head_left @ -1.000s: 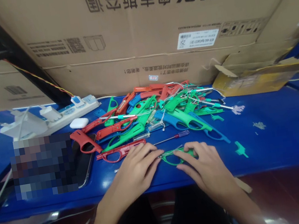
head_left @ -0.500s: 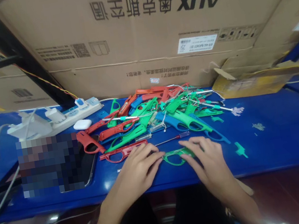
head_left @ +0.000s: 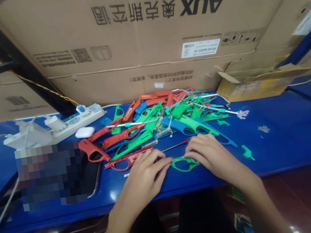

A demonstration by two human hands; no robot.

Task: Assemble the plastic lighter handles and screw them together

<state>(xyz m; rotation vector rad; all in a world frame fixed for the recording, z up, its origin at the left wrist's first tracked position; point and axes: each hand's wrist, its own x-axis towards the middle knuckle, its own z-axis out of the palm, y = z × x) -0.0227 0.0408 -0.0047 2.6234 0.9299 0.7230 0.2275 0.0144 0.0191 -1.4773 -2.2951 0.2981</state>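
Facing you, 1 large brown cardboard box [head_left: 136, 36] with upside-down black lettering [head_left: 152, 10] stands behind a glossy blue tabletop [head_left: 280, 131]; a black metal frame [head_left: 20, 63] slants at your left; shiny dark-red flooring [head_left: 304, 203] lies below.

Soft light puts glare on the tabletop [head_left: 279, 127]; fine print [head_left: 178, 73] blurs.

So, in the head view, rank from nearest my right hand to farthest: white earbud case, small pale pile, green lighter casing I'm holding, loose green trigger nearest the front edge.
1. Green lighter casing, in your right hand.
2. Loose green trigger, just right.
3. Small pale pile, farther right and back.
4. White earbud case, far left.
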